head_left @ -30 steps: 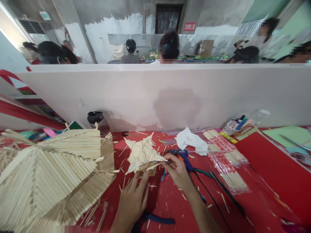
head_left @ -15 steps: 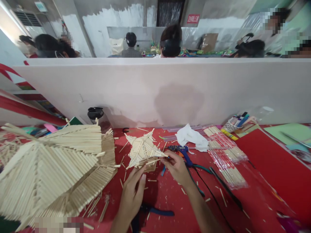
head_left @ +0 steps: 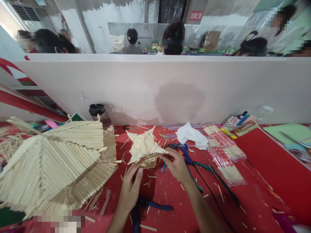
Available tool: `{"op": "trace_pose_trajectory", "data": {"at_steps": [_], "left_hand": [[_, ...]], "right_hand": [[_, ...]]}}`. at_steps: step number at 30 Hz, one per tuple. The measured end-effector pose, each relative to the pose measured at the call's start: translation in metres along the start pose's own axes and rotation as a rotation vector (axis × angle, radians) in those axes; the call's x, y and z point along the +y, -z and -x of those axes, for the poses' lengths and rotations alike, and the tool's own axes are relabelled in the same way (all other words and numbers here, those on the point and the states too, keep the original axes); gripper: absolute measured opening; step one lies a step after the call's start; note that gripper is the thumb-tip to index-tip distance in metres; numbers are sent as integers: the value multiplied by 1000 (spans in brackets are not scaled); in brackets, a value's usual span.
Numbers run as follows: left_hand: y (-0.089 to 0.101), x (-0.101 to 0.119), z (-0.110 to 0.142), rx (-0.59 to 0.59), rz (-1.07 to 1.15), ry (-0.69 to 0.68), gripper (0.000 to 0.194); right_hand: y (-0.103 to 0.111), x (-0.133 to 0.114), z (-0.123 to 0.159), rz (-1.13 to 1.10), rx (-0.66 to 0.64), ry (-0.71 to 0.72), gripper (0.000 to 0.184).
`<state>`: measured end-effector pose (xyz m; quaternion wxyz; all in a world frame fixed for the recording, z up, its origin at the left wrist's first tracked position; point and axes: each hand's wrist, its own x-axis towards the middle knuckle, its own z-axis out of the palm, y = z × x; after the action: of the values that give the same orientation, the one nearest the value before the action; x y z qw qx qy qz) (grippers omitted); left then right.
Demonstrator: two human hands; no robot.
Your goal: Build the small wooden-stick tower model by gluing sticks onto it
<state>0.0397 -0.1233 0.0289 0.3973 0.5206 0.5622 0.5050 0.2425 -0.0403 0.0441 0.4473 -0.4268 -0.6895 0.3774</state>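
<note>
Head view: right fingers (head_left: 173,154) tight on stick star (head_left: 143,144), left fingers' (head_left: 134,167) grip unclear, glue gun (head_left: 185,152) near

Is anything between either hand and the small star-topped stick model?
Nothing visible is: the left hand and right hand are both right at the near side of the star-topped stick model. The blue glue gun lies just beyond the right hand, off to one side.

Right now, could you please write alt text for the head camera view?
A person's left hand and right hand are at the front edge of a small star-shaped stick model on a red table. A larger stick model stands at left; a blue glue gun and wrapped sticks lie at right.
</note>
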Motion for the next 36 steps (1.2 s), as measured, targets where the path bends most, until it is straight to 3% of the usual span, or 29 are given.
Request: {"op": "trace_pose_trajectory", "data": {"at_steps": [9, 16, 20, 24, 26, 36], "left_hand": [[1, -2, -1, -18, -15, 3, 41], [2, -2, -2, -15, -139, -79, 37], [7, 0, -1, 4, -390, -272, 38], [11, -1, 1, -93, -746, -614, 53], [11, -3, 1, -97, -856, -677, 58], [8, -13, 1, -81, -1011, -563, 71]], "right_hand": [[-10, -6, 3, 20, 6, -38, 14], [-17, -3, 5, -15, 59, -79, 10], [-15, -6, 5, 10, 38, -75, 11], [-13, -9, 6, 34, 11, -74, 13], [-13, -9, 6, 36, 13, -88, 14], [-15, -7, 6, 36, 63, -85, 11]]}}
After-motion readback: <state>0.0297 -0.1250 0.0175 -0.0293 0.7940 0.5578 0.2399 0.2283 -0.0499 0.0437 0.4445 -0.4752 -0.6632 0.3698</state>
